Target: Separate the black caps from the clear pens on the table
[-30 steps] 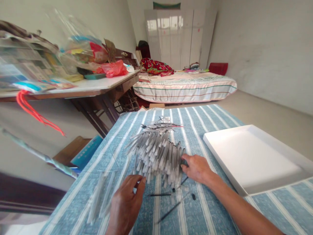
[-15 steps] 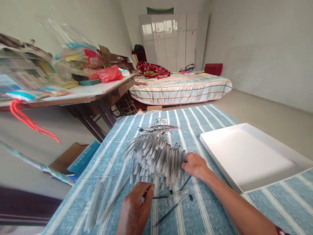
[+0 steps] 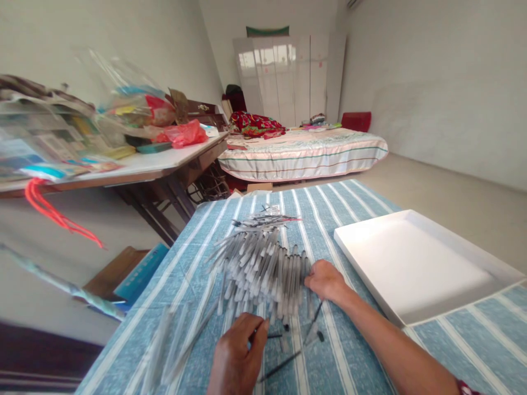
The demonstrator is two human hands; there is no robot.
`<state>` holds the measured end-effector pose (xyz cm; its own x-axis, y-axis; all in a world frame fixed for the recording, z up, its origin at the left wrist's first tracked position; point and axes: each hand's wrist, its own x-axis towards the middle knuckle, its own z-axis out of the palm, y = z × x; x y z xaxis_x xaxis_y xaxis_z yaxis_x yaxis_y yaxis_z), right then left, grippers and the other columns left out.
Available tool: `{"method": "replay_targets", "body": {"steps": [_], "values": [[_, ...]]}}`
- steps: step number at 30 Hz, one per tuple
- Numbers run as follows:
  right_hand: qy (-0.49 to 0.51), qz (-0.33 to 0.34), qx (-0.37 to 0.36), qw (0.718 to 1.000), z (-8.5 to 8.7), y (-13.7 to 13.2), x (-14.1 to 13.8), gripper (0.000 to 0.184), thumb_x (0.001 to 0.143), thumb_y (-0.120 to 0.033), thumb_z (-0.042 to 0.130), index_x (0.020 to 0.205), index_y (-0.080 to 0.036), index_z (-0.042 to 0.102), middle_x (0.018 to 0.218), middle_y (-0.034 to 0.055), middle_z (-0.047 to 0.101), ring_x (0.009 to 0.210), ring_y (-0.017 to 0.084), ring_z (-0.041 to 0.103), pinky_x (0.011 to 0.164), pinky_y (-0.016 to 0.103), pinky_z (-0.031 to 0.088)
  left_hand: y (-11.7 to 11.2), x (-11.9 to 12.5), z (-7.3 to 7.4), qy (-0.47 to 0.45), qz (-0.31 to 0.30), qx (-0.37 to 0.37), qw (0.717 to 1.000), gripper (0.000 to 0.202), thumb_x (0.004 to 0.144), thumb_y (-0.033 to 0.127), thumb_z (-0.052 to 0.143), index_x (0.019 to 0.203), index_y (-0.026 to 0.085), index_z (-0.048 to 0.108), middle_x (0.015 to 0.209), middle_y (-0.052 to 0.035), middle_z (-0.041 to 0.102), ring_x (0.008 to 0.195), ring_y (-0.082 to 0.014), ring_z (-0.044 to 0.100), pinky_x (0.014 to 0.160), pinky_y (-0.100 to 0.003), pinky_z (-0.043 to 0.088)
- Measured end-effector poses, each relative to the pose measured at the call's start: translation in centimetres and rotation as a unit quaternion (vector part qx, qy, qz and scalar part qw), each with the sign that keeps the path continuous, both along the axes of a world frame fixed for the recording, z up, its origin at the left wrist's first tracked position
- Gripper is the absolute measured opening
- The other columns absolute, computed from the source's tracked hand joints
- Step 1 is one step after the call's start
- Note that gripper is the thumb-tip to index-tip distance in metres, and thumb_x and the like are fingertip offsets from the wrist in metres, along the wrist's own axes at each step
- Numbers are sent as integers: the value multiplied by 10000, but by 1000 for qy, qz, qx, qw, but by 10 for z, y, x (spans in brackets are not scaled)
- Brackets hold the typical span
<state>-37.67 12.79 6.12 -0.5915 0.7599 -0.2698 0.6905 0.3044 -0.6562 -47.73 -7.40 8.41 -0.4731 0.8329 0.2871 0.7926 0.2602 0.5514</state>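
Left hand (image 3: 237, 354) first, in the head view: I see it from the back, fingers curled and thumb near the forefinger, close to the near edge of a pile of grey pens (image 3: 257, 269). Its inner side is turned from me, so I cannot tell whether it grasps anything; the wrist is cut off by the bottom edge. My right hand (image 3: 327, 281) is bent in at the right side of the pile, with its fingertips hidden, and I cannot make out whether they pinch a pen or merely touch one. A bit of dark red sleeve (image 3: 465, 387) shows at the bottom.

The pile lies mid-counter (image 3: 317, 219), its pens overlapping too thickly for me to separate. Behind it, a heap of thin dark sticks (image 3: 265, 221) is too small to read clearly. Left of the left hand, several translucent tubes (image 3: 156, 348) blur together. Between the hands and nearer me lie a dark stick (image 3: 282, 366) and a small black piece (image 3: 320, 336). To the right, a shallow white tray (image 3: 411, 269) reaches the picture's edge.
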Motion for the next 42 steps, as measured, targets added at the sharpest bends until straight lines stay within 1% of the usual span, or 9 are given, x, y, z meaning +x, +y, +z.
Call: {"method": "replay_targets", "body": {"steps": [4, 8, 13, 15, 20, 25, 31, 35, 42], "values": [[93, -6, -77, 993, 2, 0, 1, 141, 663, -211, 471, 554, -152, 538, 308, -28, 458, 247, 76, 339, 311, 194, 225, 0, 3, 2, -61, 18, -1, 998, 240, 791, 324, 478, 625, 194, 592, 599, 20, 566, 569, -109, 545, 562, -179, 414], [205, 31, -155, 966, 15, -20, 0, 174, 766, -323, 417, 749, -169, 497, 477, -31, 597, 231, 40, 287, 271, 163, 178, 0, 6, 6, -196, 52, 12, 979, 232, 755, 394, 523, 733, 189, 630, 661, 3, 605, 623, -142, 571, 581, -207, 453], [364, 151, -368, 842, 24, -72, -7, 168, 727, -325, 531, 714, -171, 465, 471, -43, 596, 226, 32, 344, 239, 125, 176, -5, 11, 14, -380, 51, 60, 921, 443, 746, 456, 534, 1074, 159, 563, 890, -58, 650, 829, -202, 606, 681, -267, 506], [350, 183, -392, 831, 24, -87, -8, 157, 717, -307, 557, 707, -168, 484, 488, -48, 594, 254, 37, 395, 236, 115, 219, -7, 12, 16, -389, 56, 49, 918, 459, 770, 462, 506, 1105, 152, 550, 779, -40, 648, 691, -170, 606, 606, -251, 507], [264, 259, -373, 851, 21, -80, -2, 213, 677, -340, 643, 702, -139, 574, 508, -50, 561, 352, 46, 470, 277, 109, 301, -11, 12, 13, -352, 8, -9, 936, 421, 825, 453, 418, 1090, 159, 563, 528, 19, 578, 413, -103, 484, 392, -188, 413], [281, 202, -287, 893, 20, -59, 4, 444, 773, -549, 480, 580, -149, 474, 397, -59, 507, 243, 20, 345, 262, 122, 199, -13, 11, 15, -165, -44, 7, 985, 246, 837, 315, 433, 969, 209, 612, 695, 4, 635, 588, -107, 584, 567, -165, 470], [216, 229, -149, 937, 23, -60, 4, 435, 831, -481, 427, 528, -168, 426, 366, -76, 430, 285, 35, 354, 308, 133, 238, -13, 8, 8, -61, -60, -25, 996, 225, 859, 260, 384, 912, 233, 601, 763, 4, 653, 677, -106, 613, 642, -151, 465], [240, 235, -33, 941, 20, -63, 2, 399, 844, -377, 443, 508, -161, 437, 400, -63, 446, 382, 49, 416, 411, 143, 299, -13, 5, 5, -38, -49, -27, 998, 218, 853, 269, 384, 875, 231, 597, 726, 5, 647, 652, -113, 616, 635, -154, 468], [239, 247, 43, 938, 13, -62, 2, 363, 824, -378, 480, 539, -158, 521, 434, -55, 471, 424, 58, 441, 440, 156, 292, -14, 6, 15, -55, -66, -45, 995, 260, 854, 285, 365, 739, 221, 590, 568, 14, 609, 509, -114, 574, 506, -152, 439]]}}
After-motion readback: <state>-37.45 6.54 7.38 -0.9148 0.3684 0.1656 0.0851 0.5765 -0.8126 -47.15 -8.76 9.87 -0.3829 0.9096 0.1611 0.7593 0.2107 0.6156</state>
